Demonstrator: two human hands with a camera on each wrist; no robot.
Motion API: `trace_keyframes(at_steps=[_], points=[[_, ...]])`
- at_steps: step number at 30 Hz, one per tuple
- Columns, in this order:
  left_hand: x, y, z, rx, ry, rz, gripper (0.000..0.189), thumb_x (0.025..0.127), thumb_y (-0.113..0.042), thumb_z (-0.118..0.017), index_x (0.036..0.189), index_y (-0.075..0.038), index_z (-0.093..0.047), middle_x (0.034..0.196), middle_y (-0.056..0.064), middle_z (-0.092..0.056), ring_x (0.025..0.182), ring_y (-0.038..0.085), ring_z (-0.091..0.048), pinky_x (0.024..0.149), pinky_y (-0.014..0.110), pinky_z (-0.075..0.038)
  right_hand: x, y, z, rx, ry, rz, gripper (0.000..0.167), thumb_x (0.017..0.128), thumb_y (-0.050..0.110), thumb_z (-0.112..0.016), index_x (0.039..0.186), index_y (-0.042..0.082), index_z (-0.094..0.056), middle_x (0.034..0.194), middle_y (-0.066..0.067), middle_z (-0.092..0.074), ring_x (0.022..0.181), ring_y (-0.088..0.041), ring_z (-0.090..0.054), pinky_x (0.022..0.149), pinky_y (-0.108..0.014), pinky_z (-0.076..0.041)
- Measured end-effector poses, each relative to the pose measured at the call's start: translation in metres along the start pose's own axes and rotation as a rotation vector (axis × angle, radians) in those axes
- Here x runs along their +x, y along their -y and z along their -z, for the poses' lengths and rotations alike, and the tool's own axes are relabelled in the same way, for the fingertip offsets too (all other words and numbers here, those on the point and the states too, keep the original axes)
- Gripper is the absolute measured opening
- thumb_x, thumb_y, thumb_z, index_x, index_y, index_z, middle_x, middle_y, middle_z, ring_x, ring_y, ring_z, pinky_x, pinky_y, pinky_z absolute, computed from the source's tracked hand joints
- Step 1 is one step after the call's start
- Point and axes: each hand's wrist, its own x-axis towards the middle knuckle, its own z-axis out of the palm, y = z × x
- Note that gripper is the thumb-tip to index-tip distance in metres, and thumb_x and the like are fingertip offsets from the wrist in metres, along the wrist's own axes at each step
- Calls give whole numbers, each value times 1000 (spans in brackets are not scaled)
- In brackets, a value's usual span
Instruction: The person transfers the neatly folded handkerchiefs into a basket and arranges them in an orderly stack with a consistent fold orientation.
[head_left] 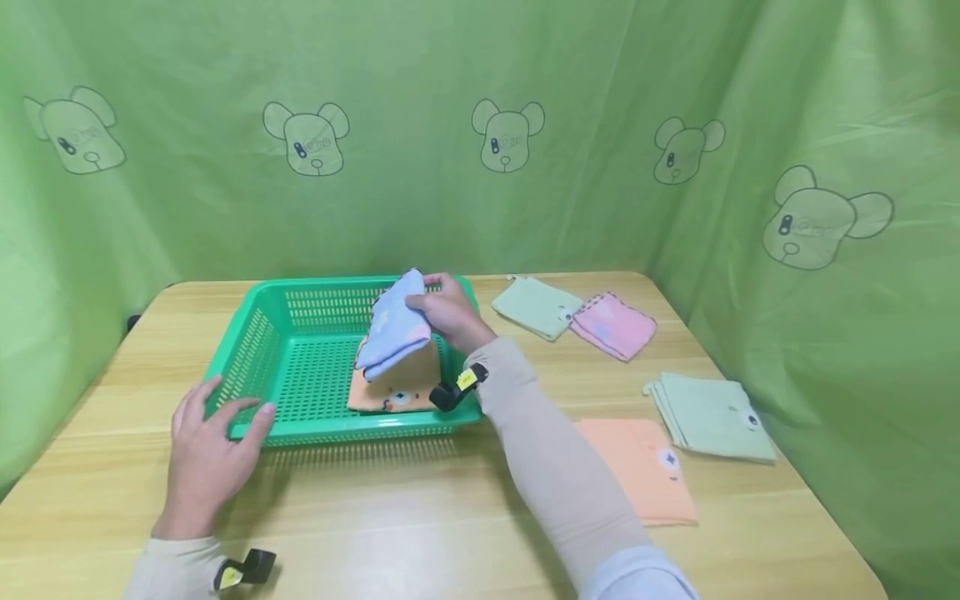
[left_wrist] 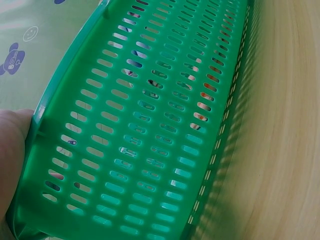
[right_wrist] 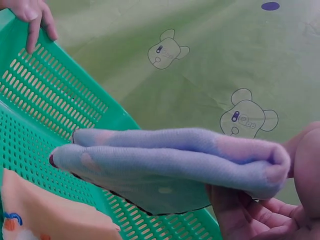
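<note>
So my right hand (head_left: 450,317) has the folded blue towel (head_left: 393,329) pinched, thumb across its face, forearm slanting in, towel hanging above the orange towel (head_left: 422,379) inside the green plastic basket (head_left: 330,429). Left hand's (head_left: 210,450) hooked over the basket's near-left corner.

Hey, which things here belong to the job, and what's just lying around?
Likely in the job:
blue cloth, held in right hand
green basket, touched by left hand
orange cloth inside the basket

Just lying about on the table, perhaps for later:
two pale green cloths
pink cloth
second orange cloth
</note>
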Motion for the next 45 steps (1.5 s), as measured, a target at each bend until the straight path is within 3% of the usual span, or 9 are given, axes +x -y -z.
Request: trace_keyframes(at_steps=[18, 27, 37, 41, 45], points=[[-2, 1, 0, 17, 16, 7, 44, 97, -39, -54, 112, 2, -65, 149, 31, -26, 138, 53, -13, 104, 74, -10, 2, -14, -7, -76, 106, -111, 48, 96, -1, -51, 139, 3, -31, 122, -22, -52, 89, -27, -66, 73, -32, -58], [0, 1, 1, 4, 0, -5, 42, 96, -37, -56, 110, 2, -65, 149, 31, -27, 137, 53, -14, 103, 75, -10, 3, -15, -9, -29, 182, -146, 45, 97, -6, -45, 138, 1, -29, 123, -25, -52, 96, -31, -65, 77, -34, -58], [1, 0, 1, 1, -1, 0, 42, 96, -37, -56, 109, 2, -65, 149, 31, -27, 137, 53, -14, 104, 74, -10, 3, -19, -9, -116, 260, -146, 46, 94, -11, -40, 137, -1, -27, 126, -27, -46, 98, -34, -63, 77, -34, -58], [1, 0, 1, -1, 0, 2, 42, 96, -37, -56, 109, 2, -65, 149, 31, -27, 137, 53, -14, 104, 74, -10, 4, -20, -8, -217, 270, -181, 54, 87, -16, -40, 139, -4, -29, 125, -23, -45, 99, -34, -60, 77, -34, -57], [1, 0, 0, 0, 0, -4, 42, 96, -37, -56, 109, 2, -65, 149, 31, -27, 137, 53, -14, 104, 73, -10, 3, -21, -5, -325, 254, -195, 53, 79, -19, -41, 130, -4, -39, 117, -17, -49, 97, -30, -57, 76, -32, -57]])
